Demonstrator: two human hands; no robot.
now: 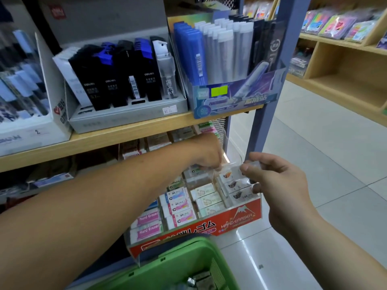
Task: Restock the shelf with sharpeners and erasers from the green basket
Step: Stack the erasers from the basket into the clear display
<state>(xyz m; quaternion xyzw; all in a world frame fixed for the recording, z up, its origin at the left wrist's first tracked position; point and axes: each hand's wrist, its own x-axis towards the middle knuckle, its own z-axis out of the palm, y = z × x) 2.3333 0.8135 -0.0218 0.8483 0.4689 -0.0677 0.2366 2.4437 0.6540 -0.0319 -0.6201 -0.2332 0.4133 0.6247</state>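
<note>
A clear acrylic eraser display tray (240, 221) with a red "Hard Eraser" front sits on the lower shelf, filled with rows of wrapped erasers (180, 208). My left hand (206, 153) reaches over the tray's back compartments, fingers curled down onto an eraser there; what it grips is mostly hidden. My right hand (274, 181) pinches a small white wrapped eraser (230, 174) at the right rear column of the tray. The green basket (171, 266) is at the bottom, holding small wrapped items (202, 279).
The wooden shelf above (129, 132) carries boxes of black lead cases (117, 80) and a blue display box of pens (226, 59). A blue metal upright (270, 91) borders the shelf's right end. Tiled floor and another wooden shelf unit (343, 65) lie to the right.
</note>
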